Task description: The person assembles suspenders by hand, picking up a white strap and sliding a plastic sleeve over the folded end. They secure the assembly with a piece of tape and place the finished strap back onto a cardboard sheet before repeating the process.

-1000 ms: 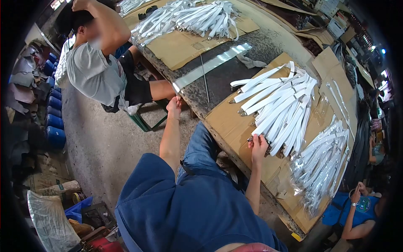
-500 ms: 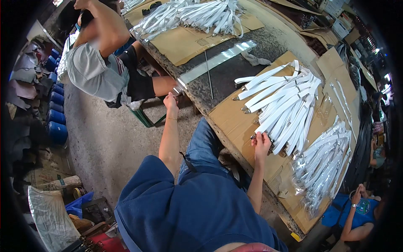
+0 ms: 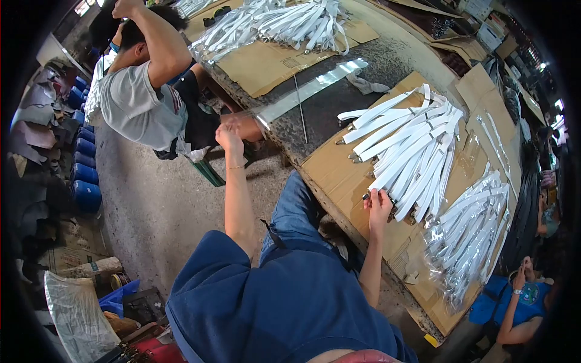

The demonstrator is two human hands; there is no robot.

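Note:
My left hand (image 3: 230,134) is raised off the table's left edge, fingers pinched on the end of a clear plastic sleeve (image 3: 257,115). The sleeve stretches from a flat stack of clear sleeves (image 3: 315,89) on the dark table top, beside a thin metal rod (image 3: 301,109). My right hand (image 3: 379,207) is closed on the metal clip end of a white strap at the lower edge of a fanned pile of white straps (image 3: 411,142). That pile lies on cardboard (image 3: 330,166). Plastic-wrapped straps (image 3: 469,236) lie to its right.
A seated person (image 3: 136,100) in a grey shirt is at the upper left, arm raised. More white straps (image 3: 302,24) lie on cardboard at the table's far end. Another person (image 3: 526,305) in blue is at the lower right. Blue rolls (image 3: 86,195) stand at the left.
My left hand has moved left and slightly up, away from the table edge, drawing the plastic with it. My right hand has stayed nearly in place. The seated person's head and arm have shifted slightly.

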